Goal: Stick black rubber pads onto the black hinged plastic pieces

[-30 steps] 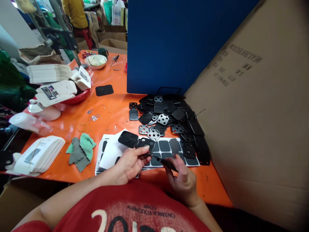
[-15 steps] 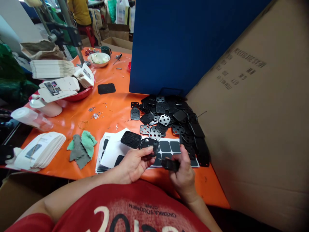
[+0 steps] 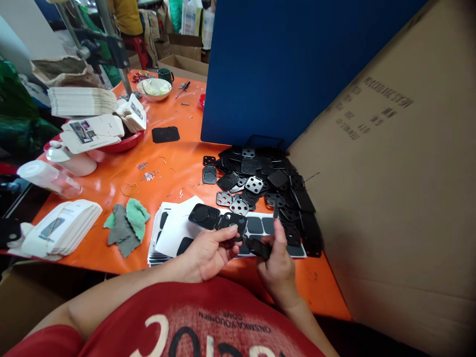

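My left hand (image 3: 205, 255) pinches a black perforated plate (image 3: 234, 222) joined to a ribbed black pad (image 3: 204, 216), held just above the table's near edge. My right hand (image 3: 275, 265) grips a small black pad piece (image 3: 259, 247) close beside the plate, almost touching it. Under both hands lies a white backing sheet of black adhesive pads (image 3: 260, 226) on a stack of similar sheets (image 3: 163, 234). A heap of black plates and pads (image 3: 267, 183) spreads behind the hands.
Orange table (image 3: 174, 168) with a blue panel (image 3: 297, 64) behind and a large cardboard box (image 3: 401, 188) at right. Green-grey rags (image 3: 127, 222), a stack of printed cards (image 3: 61, 228), a red tray (image 3: 111, 144), a bowl (image 3: 153, 89) and a person in yellow (image 3: 126, 17) are at left.
My right hand has risen and moved left, bringing its black piece up against the plate in my left hand. The left hand has stayed nearly still.
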Motion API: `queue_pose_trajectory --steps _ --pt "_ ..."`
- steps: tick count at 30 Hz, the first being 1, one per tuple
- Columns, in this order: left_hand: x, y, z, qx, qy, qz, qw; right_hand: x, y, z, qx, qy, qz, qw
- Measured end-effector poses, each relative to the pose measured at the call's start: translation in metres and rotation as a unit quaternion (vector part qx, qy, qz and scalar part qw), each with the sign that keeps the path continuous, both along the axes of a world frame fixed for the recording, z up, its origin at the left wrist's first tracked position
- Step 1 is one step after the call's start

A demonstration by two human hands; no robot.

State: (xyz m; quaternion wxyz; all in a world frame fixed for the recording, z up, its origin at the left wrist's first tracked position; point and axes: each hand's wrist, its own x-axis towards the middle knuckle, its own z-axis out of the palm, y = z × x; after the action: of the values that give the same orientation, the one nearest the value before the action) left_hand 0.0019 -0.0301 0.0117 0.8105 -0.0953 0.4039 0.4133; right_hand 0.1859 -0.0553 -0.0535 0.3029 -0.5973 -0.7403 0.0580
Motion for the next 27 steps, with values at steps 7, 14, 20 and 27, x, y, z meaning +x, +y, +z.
queue_pose_trajectory --steps 7,14,20,27 --pt "0.0 -0.001 0.003 -0.013 -0.013 0.003 1.0 -0.002 0.0 0.003 -0.003 -0.005 -0.013 1.0" --pt "0.0 -0.003 0.004 -0.02 -0.016 -0.001 1.0 0.0 -0.001 0.004 -0.009 -0.013 -0.037 0.999" --pt "0.001 -0.013 0.006 0.02 -0.019 -0.043 0.999 0.008 0.005 0.004 -0.078 -0.026 -0.1 0.992" --pt "-0.001 -0.014 -0.003 0.07 0.033 -0.043 0.996 0.053 0.002 0.007 -0.117 -0.028 -0.154 0.981"
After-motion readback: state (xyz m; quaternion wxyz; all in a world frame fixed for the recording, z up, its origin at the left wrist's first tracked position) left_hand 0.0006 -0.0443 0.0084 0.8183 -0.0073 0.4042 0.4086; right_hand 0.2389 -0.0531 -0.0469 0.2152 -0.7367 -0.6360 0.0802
